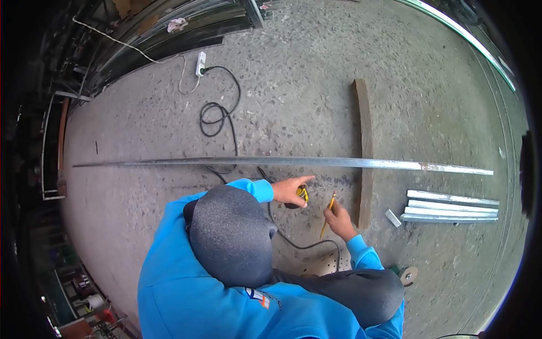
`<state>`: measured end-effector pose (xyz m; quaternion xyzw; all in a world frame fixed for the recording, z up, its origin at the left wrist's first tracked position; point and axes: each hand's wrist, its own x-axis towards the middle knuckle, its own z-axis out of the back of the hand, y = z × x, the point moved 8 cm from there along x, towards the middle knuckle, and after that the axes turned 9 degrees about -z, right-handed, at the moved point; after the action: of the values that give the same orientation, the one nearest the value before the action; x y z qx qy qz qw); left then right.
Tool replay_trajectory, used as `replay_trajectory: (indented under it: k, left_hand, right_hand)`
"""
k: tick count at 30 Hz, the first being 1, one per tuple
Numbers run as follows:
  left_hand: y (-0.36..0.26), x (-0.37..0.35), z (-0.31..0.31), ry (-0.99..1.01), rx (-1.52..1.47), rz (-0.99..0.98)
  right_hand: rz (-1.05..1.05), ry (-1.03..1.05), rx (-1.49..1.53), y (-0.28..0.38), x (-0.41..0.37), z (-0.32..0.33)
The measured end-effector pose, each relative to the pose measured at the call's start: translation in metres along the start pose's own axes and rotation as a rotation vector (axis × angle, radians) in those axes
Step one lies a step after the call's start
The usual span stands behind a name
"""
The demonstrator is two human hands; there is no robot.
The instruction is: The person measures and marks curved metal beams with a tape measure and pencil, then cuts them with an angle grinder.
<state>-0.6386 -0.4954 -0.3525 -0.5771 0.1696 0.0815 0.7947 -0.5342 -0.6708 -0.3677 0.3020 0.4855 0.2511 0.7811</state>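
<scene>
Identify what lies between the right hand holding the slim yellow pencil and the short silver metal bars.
The head view shows a straight, brown, wood-like beam beside the right hand, then a small, silver, rectangular piece near the silver bars.

A long metal bar (271, 161) spans the concrete floor (299, 113) ahead of the left hand (287, 191) and right hand (340, 220), blocking a low forward sweep. Beyond it, open ground separates a looped black cable (240, 89) from a wooden beam (363, 118); rightward, a small metal offcut (393, 218) narrows the lane beside short metal lengths (451, 204).
</scene>
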Motion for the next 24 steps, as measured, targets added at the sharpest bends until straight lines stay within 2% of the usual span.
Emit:
replay_trajectory:
  k: [1, 2, 3, 4, 6, 8, 9, 13, 15, 18, 20, 22, 23, 24]
  left_hand:
    - [0.008, -0.001, 0.000, -0.049, -0.324, 0.113]
    - [0.000, -0.001, 0.004, -0.053, -0.309, 0.110]
    - [-0.012, -0.005, 0.001, -0.047, -0.680, 0.189]
    - [-0.023, -0.008, -0.006, -0.035, -1.053, 0.270]
    - [-0.023, -0.002, -0.005, -0.072, -0.911, 0.239]
    - [-0.033, 0.006, 0.006, 0.002, -0.175, -0.005]
    - [-0.036, 0.005, 0.007, 0.011, -0.086, 0.021]
    - [-0.030, 0.001, -0.003, -0.021, 0.020, -0.103]
    - [-0.028, -0.001, -0.004, 0.011, -0.024, -0.056]
    - [-0.035, -0.008, 0.003, 0.076, -0.091, 0.006]
    - [-0.027, -0.015, 0.015, 0.112, -0.107, 0.023]
    - [0.001, -0.032, 0.021, 0.225, -0.005, 0.080]
    - [0.007, -0.044, 0.031, 0.223, -0.015, 0.127]
    - [0.014, -0.057, 0.042, 0.223, -0.026, 0.172]
  right_hand:
    - [0.016, -0.003, 0.004, 0.002, 0.007, 0.003]
    - [-0.064, 0.062, 0.300, 0.001, 0.012, 0.004]
    - [-0.144, 0.131, 0.599, 0.004, 0.014, 0.003]
    - [-0.136, 0.126, 0.609, 0.013, 0.013, 0.005]
    - [-0.314, 0.373, 0.829, 0.033, 0.003, -0.008]
    - [-0.329, 0.383, 0.846, 0.045, -0.003, -0.020]
    - [-0.319, 0.397, 0.842, 0.045, -0.004, -0.028]
    - [-0.308, 0.402, 0.841, 0.049, -0.006, -0.034]
    - [-0.293, 0.372, 0.798, 0.050, -0.007, -0.034]
    - [-0.300, 0.367, 0.964, 0.046, -0.005, -0.032]
    - [-0.256, 0.307, 1.106, 0.045, 0.005, -0.001]
    - [-0.186, 0.073, 1.277, 0.040, 0.011, 0.070]
    - [-0.194, -0.059, 1.359, 0.012, 0.020, 0.113]
    - [-0.185, -0.272, 1.407, 0.004, 0.012, 0.170]
